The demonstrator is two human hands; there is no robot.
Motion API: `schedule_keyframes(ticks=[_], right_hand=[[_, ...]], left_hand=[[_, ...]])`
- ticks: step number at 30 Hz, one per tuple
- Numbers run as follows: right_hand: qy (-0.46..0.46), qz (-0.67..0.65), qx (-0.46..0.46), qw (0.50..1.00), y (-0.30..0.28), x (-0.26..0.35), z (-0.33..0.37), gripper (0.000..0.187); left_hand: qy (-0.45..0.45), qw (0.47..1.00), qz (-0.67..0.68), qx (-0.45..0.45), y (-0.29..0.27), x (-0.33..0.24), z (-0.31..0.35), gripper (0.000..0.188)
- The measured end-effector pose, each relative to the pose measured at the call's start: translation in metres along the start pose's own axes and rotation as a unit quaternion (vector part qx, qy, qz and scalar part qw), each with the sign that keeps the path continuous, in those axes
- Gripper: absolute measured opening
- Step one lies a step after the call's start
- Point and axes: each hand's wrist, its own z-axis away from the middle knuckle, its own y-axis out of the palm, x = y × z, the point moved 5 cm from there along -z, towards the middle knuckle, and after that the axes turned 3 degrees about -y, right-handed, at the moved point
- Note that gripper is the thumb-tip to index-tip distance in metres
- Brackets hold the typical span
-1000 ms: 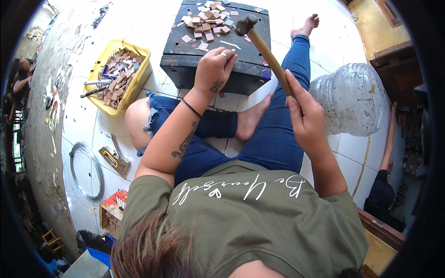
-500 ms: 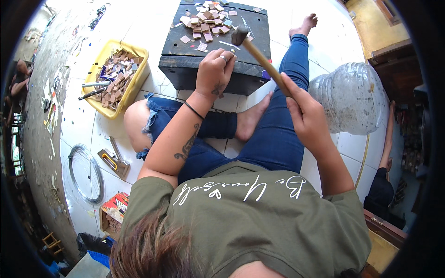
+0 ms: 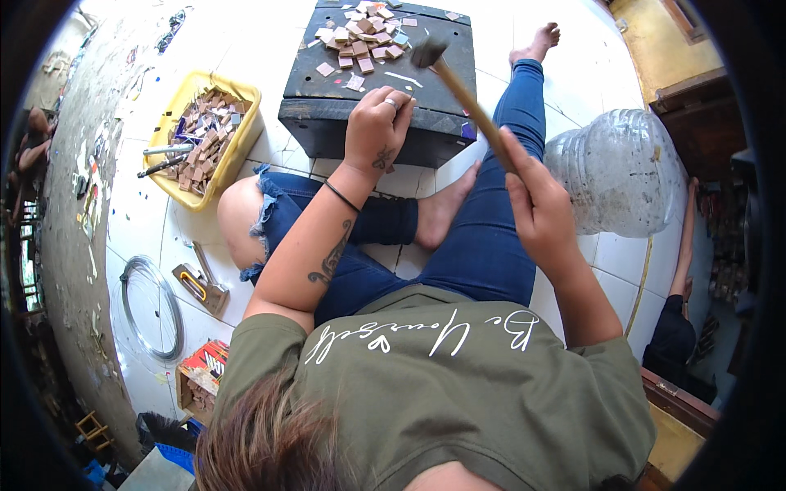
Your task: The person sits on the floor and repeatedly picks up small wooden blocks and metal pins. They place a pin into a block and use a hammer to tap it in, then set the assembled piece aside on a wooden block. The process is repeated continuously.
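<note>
The white tile floor [image 3: 139,225] is brightly lit; grey concrete [image 3: 70,254] borders its left edge, a yellow panel [image 3: 665,47] its far right corner.

Tiles [image 3: 364,37] block the far middle of the box [image 3: 315,131], the hammer [image 3: 467,100] overhangs its right half; a hand could pass over the near left corner, hammer height unclear.

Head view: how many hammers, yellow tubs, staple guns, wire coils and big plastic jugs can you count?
Hammer: 1
Yellow tub: 1
Staple gun: 1
Wire coil: 1
Big plastic jug: 1
Total: 5
</note>
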Motion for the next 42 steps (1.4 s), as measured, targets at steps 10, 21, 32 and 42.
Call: schedule_keyframes(ticks=[10, 21, 32, 42], right_hand=[[0.01, -0.032, -0.082, 0.996, 0.007, -0.046, -0.019, 0.049], [0.068, 0.235, -0.026, 0.969, 0.054, -0.107, -0.06, 0.047], [0.034, 0.448, 0.149, 0.881, 0.09, -0.089, -0.249, 0.032], [0.163, 0.429, 0.267, 0.847, 0.116, -0.105, -0.284, 0.031]], left_hand=[[-0.031, 0.999, 0.031, 0.003, -0.008, -0.002, 0.0, 0.006], [-0.155, 0.936, -0.315, -0.017, -0.204, 0.109, 0.001, 0.02], [-0.092, 0.957, -0.267, 0.068, -0.148, 0.11, -0.043, 0.037], [-0.095, 0.973, -0.205, 0.049, -0.075, 0.093, -0.075, 0.039]])
